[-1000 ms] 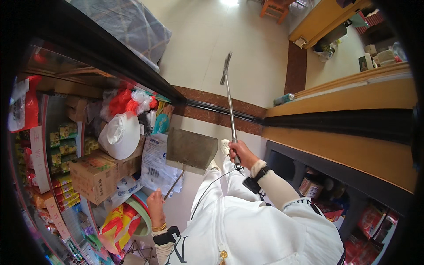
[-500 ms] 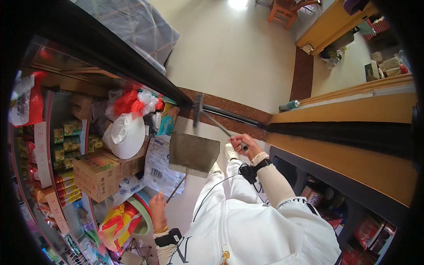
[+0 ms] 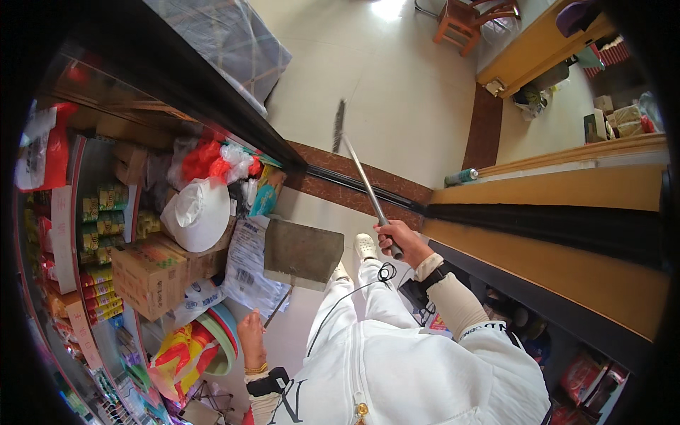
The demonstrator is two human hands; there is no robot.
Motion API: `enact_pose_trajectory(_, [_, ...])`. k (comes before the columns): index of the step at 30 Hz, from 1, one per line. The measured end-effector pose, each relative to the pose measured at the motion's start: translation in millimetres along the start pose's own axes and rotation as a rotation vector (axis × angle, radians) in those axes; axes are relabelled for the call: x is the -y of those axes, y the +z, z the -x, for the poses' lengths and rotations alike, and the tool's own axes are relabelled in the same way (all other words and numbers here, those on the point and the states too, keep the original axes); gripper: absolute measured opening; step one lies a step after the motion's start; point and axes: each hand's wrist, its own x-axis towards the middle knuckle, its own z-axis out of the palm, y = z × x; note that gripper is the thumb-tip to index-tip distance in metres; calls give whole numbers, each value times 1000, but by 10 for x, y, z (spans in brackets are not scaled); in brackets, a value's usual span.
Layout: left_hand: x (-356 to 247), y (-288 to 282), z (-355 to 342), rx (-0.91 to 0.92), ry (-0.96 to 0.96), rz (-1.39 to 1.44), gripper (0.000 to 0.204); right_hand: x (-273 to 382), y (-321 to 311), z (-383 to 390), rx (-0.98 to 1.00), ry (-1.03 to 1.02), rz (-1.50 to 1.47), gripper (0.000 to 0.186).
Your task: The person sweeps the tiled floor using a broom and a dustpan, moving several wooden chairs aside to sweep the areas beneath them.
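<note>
My right hand (image 3: 399, 243) grips the metal handle (image 3: 367, 188) of a broom, whose narrow bristled head (image 3: 339, 125) is over the pale tiles past the sliding-door track (image 3: 365, 184). My left hand (image 3: 251, 329) is closed on the thin rod of a dustpan (image 3: 303, 248), a wide grey metal pan near my white shoes (image 3: 365, 246). Beside the pan lies a white printed plastic package (image 3: 244, 262). Green and blue basins (image 3: 225, 343) with a red-and-yellow bag stand next to my left hand.
At left are shelves of small packets (image 3: 99, 297), cardboard boxes (image 3: 145, 276), red bags and a white hat (image 3: 198, 216). At right are a wooden ledge (image 3: 545, 262) with a can (image 3: 460, 177) and a dark shelving unit. A covered item (image 3: 219, 42) and a wooden chair (image 3: 457, 28) stand beyond.
The broom head dipped left toward the dustpan and track, then moved back out over the tiles. My right hand shifted slightly right; my left hand and the dustpan moved little.
</note>
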Motion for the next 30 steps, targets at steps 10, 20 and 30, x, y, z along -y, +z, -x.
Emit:
enact_pose_trajectory(10, [-68,-4,20,-4,-16,17,32,50,-212,-129,-313,-21,662,15])
enact_pose_trajectory(20, [-41,11,2,-13,-6,30,35,-160,-646,342,-322,109,364,13])
enact_pose_trajectory(30, [26,-240,122,-9,1,2,35,-385,-324,734,-443,0,706,12])
